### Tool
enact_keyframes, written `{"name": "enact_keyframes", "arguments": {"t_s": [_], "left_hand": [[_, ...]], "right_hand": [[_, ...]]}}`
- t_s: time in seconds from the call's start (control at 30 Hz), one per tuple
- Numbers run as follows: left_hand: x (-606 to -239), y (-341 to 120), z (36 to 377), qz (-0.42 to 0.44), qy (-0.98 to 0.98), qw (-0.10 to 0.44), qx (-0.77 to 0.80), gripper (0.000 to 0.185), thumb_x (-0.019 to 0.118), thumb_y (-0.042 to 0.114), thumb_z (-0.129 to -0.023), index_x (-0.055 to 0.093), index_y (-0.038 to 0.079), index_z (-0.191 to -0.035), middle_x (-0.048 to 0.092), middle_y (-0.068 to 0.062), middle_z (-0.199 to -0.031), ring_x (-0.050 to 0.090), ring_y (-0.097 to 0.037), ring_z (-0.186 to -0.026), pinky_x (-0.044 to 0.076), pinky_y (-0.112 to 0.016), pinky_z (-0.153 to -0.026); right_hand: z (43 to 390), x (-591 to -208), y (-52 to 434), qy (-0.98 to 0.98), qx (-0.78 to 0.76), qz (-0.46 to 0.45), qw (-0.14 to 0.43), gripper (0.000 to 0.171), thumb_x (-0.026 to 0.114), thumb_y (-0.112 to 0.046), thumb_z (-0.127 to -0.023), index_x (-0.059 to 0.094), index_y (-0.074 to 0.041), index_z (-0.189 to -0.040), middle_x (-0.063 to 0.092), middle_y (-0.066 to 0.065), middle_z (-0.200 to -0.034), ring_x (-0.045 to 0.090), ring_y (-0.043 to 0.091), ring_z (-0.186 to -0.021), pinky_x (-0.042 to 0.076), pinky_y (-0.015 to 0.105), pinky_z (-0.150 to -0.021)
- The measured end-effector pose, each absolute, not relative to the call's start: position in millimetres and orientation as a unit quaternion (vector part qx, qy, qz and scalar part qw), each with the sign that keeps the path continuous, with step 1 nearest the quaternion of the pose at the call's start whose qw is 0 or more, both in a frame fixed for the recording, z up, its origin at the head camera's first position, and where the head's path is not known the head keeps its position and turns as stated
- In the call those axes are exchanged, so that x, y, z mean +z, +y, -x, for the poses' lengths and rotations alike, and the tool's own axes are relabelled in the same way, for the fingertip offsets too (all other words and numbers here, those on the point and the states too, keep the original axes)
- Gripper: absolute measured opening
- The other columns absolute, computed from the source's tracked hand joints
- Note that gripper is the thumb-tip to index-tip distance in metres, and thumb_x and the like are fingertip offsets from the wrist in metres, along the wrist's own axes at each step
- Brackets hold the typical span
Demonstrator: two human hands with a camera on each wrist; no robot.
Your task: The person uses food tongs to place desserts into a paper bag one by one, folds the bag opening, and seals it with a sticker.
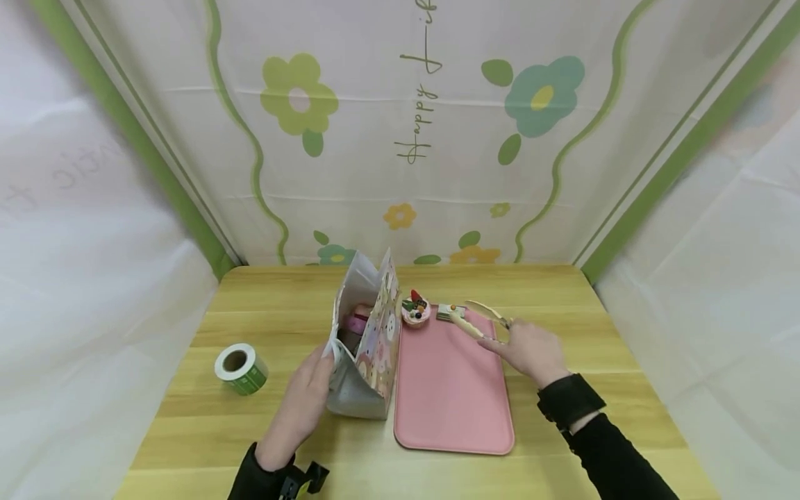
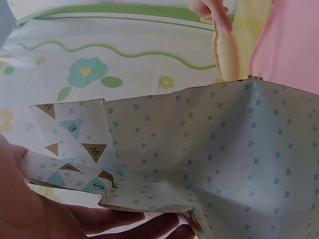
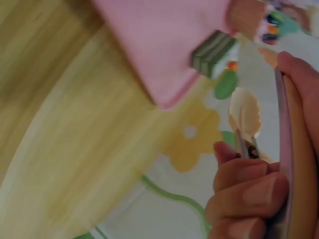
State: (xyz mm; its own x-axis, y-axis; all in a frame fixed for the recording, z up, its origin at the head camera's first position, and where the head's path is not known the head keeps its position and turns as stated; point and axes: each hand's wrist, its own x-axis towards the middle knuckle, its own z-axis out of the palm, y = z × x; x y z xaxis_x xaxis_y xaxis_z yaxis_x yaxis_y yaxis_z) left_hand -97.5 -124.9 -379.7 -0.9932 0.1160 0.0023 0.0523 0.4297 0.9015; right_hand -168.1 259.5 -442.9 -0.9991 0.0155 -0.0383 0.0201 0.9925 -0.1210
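Note:
An open patterned paper bag (image 1: 365,347) stands on the wooden table (image 1: 281,305) with pink items inside. My left hand (image 1: 323,362) grips its near side edge; its fingers (image 2: 89,219) lie under the folded paper (image 2: 224,159). Beside the bag lies a pink tray (image 1: 450,396). On the tray's far end sit a small decorated cupcake (image 1: 415,310) and a green-striped cake piece (image 1: 446,312). My right hand (image 1: 503,342) holds cream tongs (image 1: 476,319), whose spread tips reach the striped piece (image 3: 212,50). The tongs (image 3: 245,117) look blurred in the right wrist view.
A roll of green-and-white stickers (image 1: 240,368) lies on the table left of the bag. A flowered cloth backdrop (image 1: 412,139) rises behind the table's far edge, and white cloth hangs on both sides.

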Motion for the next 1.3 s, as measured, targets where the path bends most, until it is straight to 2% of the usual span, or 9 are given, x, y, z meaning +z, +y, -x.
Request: {"name": "enact_keyframes", "arguments": {"t_s": [0.23, 0.37, 0.53, 0.77, 0.97, 1.17, 1.3], "left_hand": [[-382, -124, 100, -0.048, 0.844, 0.027, 0.533, 0.052, 0.026, 0.037, -0.098, 0.038, 0.000, -0.134, 0.039, -0.015, -0.134, 0.032, -0.027, -0.123, 0.027, -0.044, -0.098], [-382, -124, 101, -0.051, 0.841, 0.025, 0.538, 0.053, 0.025, 0.037, -0.098, 0.036, 0.000, -0.135, 0.037, -0.015, -0.134, 0.031, -0.027, -0.123, 0.026, -0.044, -0.098], [-383, -125, 101, -0.047, 0.839, 0.029, 0.541, 0.054, 0.024, 0.037, -0.098, 0.035, -0.001, -0.135, 0.036, -0.016, -0.135, 0.030, -0.028, -0.124, 0.026, -0.045, -0.098], [-384, -125, 100, -0.046, 0.835, 0.032, 0.547, 0.053, 0.024, 0.037, -0.098, 0.035, 0.000, -0.135, 0.036, -0.015, -0.135, 0.031, -0.028, -0.124, 0.025, -0.046, -0.098], [-385, -125, 100, -0.046, 0.837, 0.025, 0.545, 0.053, 0.024, 0.036, -0.098, 0.035, -0.001, -0.135, 0.036, -0.016, -0.135, 0.031, -0.028, -0.123, 0.026, -0.046, -0.098], [-385, -125, 99, -0.049, 0.834, 0.020, 0.549, 0.052, 0.025, 0.036, -0.098, 0.037, -0.001, -0.134, 0.038, -0.015, -0.134, 0.032, -0.028, -0.123, 0.026, -0.045, -0.098], [-386, -126, 97, -0.043, 0.833, 0.030, 0.551, 0.053, 0.024, 0.037, -0.098, 0.038, 0.001, -0.134, 0.039, -0.014, -0.134, 0.032, -0.028, -0.123, 0.025, -0.046, -0.098]], "right_hand": [[192, -456, 268, 0.998, -0.015, 0.057, -0.033, 0.069, 0.039, -0.083, -0.062, 0.038, -0.016, -0.049, 0.029, -0.005, -0.046, 0.031, 0.012, -0.034, 0.024, 0.029, -0.031], [206, -454, 267, 0.996, 0.018, 0.079, -0.023, 0.068, 0.037, -0.083, -0.063, 0.034, -0.018, -0.045, 0.025, -0.006, -0.046, 0.029, 0.011, -0.035, 0.023, 0.028, -0.031], [214, -454, 257, 0.995, 0.043, 0.088, 0.000, 0.068, 0.040, -0.082, -0.064, 0.033, -0.017, -0.045, 0.029, -0.005, -0.046, 0.034, 0.012, -0.038, 0.027, 0.030, -0.032], [209, -464, 245, 0.993, 0.060, 0.099, -0.034, 0.066, 0.042, -0.079, -0.067, 0.032, -0.017, -0.044, 0.024, -0.006, -0.043, 0.032, 0.011, -0.035, 0.024, 0.028, -0.031], [210, -471, 245, 0.995, 0.053, 0.085, 0.003, 0.065, 0.041, -0.077, -0.070, 0.032, -0.017, -0.045, 0.028, -0.005, -0.045, 0.036, 0.012, -0.039, 0.028, 0.029, -0.033], [202, -477, 248, 0.998, 0.016, 0.053, 0.031, 0.063, 0.043, -0.073, -0.073, 0.044, -0.014, -0.051, 0.043, 0.001, -0.050, 0.043, 0.017, -0.043, 0.033, 0.033, -0.036], [193, -484, 247, 0.999, -0.009, 0.027, 0.041, 0.061, 0.045, -0.072, -0.074, 0.047, -0.014, -0.054, 0.046, 0.003, -0.054, 0.044, 0.019, -0.045, 0.034, 0.035, -0.037]]}}
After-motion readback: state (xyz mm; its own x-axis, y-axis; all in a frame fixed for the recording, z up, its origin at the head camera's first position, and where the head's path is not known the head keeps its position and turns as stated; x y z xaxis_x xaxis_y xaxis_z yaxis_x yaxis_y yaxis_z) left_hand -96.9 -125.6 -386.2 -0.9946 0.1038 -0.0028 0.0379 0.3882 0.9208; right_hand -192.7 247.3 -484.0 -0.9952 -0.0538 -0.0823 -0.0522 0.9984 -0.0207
